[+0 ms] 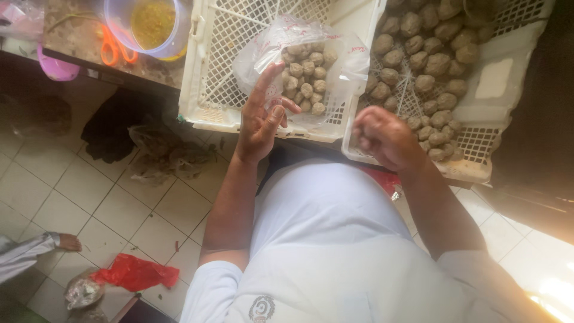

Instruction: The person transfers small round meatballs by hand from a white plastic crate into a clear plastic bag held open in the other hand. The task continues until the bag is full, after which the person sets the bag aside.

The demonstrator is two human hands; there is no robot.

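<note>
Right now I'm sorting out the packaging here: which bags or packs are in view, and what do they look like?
Clear plastic bag: in the left white crate, red print, holding brownish balls, by the left hand.
Red plastic bag: crumpled on the tiled floor, lower left.
Small clear packet: beside it, contents unclear.

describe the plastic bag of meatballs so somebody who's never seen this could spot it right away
Start at the two white lattice crates side by side; the left crate is otherwise bare. The clear plastic bag lies in it, just beyond the left hand. Unlike the loose meatballs heaped in the right crate, its greyish-brown balls are wrapped in crinkled film.
</note>
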